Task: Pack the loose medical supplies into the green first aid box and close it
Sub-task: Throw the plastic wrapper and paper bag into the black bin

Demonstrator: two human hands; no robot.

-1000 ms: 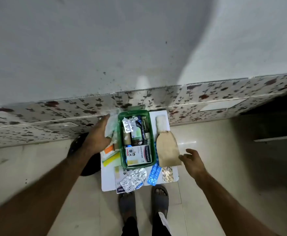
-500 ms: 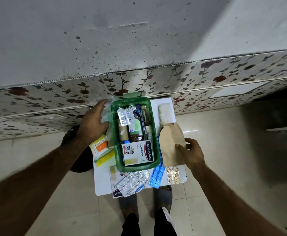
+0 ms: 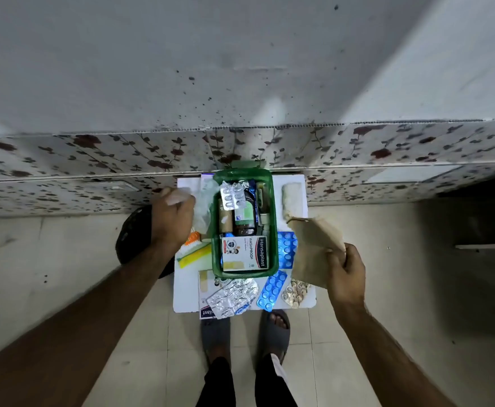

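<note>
Nearest me, my two sandalled feet (image 3: pixel 246 333) stand on the tiled floor just below the white bench (image 3: pixel 186 292). On its near edge lie a crumpled silver blister strip (image 3: pixel 231 298), a blue blister strip (image 3: pixel 272 290) and a small packet of pale tablets (image 3: pixel 295 292), all loose and outside the box. My right hand (image 3: pixel 346 274) has its grip pinched together on a brown paper pouch (image 3: pixel 313 248), which is lifted and tilted just right of the box, over another blue blister sheet (image 3: pixel 287 248). The green first aid box (image 3: pixel 274 218) sits open in the middle of the bench, already crowded: a Hansaplast carton (image 3: pixel 244 254) at its near end, a dark bottle, a tan roll and a silver pill strip (image 3: pixel 233 195) farther in. My left hand (image 3: pixel 171 221) is at the box's left side, grip closed on crinkled clear plastic wrap (image 3: pixel 202 210); below it lie orange and yellow packets (image 3: pixel 194 252). A white gauze roll (image 3: pixel 290 198) rests at the far right corner. Beyond stands a floral-tiled wall (image 3: pixel 93 160).
</note>
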